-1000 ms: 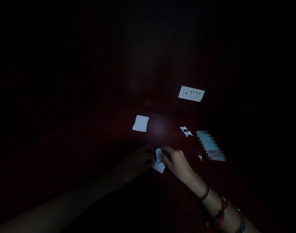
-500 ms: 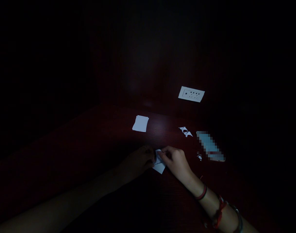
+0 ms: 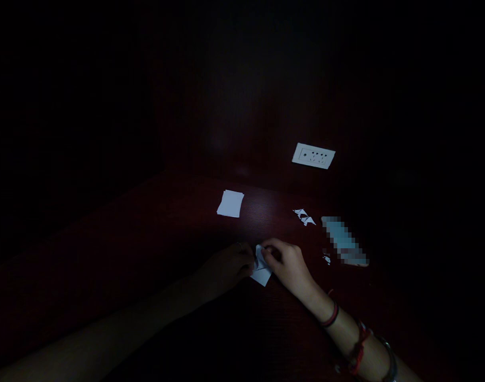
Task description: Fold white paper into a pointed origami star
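The scene is very dark. A small white piece of paper [image 3: 261, 271] lies on the dark red wooden table [image 3: 166, 233], partly folded. My left hand [image 3: 226, 265] is in shadow on the paper's left side, fingers curled against its edge. My right hand [image 3: 288, 265] pinches the paper's upper part from the right, fingers closed on it. Red bands and a bracelet circle my right wrist [image 3: 346, 329].
A small stack of white paper [image 3: 230, 203] lies farther back on the table. Small folded white pieces [image 3: 304, 216] sit to the right, with a tiny scrap [image 3: 327, 258] nearer. A blurred pale object [image 3: 343, 241] lies at the right. A white wall socket [image 3: 313, 156] is behind.
My right fingers have shifted slightly left over the top of the paper. The rest of the scene has barely moved.
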